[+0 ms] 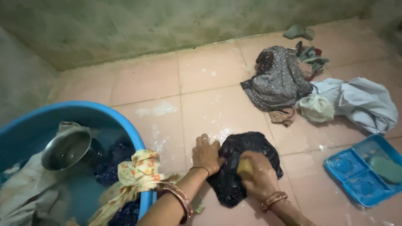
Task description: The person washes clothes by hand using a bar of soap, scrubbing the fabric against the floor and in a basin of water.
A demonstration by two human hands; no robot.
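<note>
Black cloth [245, 165] lies bunched on the wet tiled floor [209, 75]; left hand [206, 155] presses flat, pinning it steady, while right hand [256, 175] grips a yellow soap bar [245, 168], rubbing down.

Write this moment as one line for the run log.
left hand: pressing dark cloth on floor | right hand: soap bar on cloth | blue tub: beside

Dim, flat, greenish light over my washing; soft shadows, faint wet sheen on the floor [217, 104], slightly soft focus throughout.
</note>
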